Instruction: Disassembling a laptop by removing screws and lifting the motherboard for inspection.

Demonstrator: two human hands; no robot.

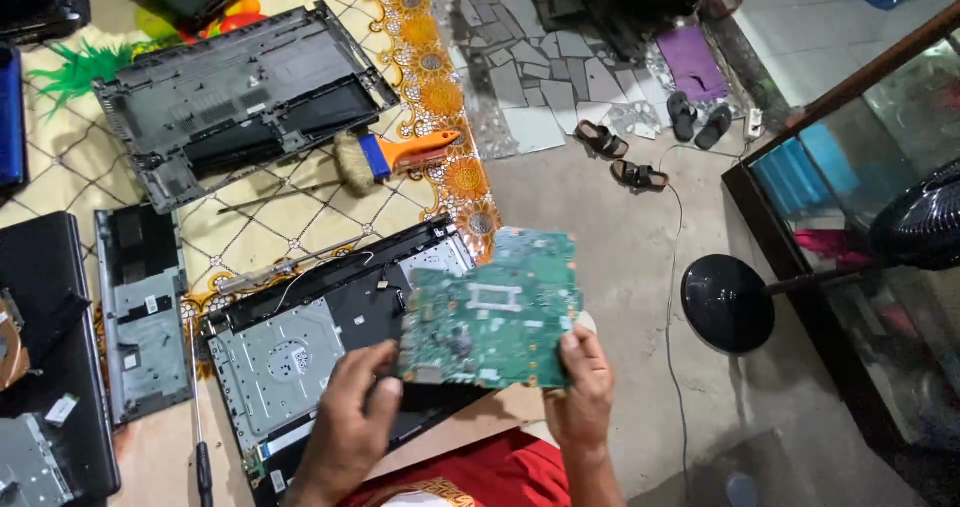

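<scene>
A green laptop circuit board [495, 312] is held up in the air by both my hands. My left hand [350, 417] grips its lower left corner, and my right hand [580, 387] pinches its lower right edge. Below the board lies an opened laptop base [300, 347] with a silver metal plate and black frame, on the patterned mat. A thin cable runs across that base.
A black laptop cover [235, 102] and an orange-handled brush [395, 157] lie farther back on the mat. Small panel [140, 312] and a screwdriver [200, 437] sit at left. Sandals [640, 157] lie on the floor. A fan base [728, 304] and glass cabinet [870, 267] stand at right.
</scene>
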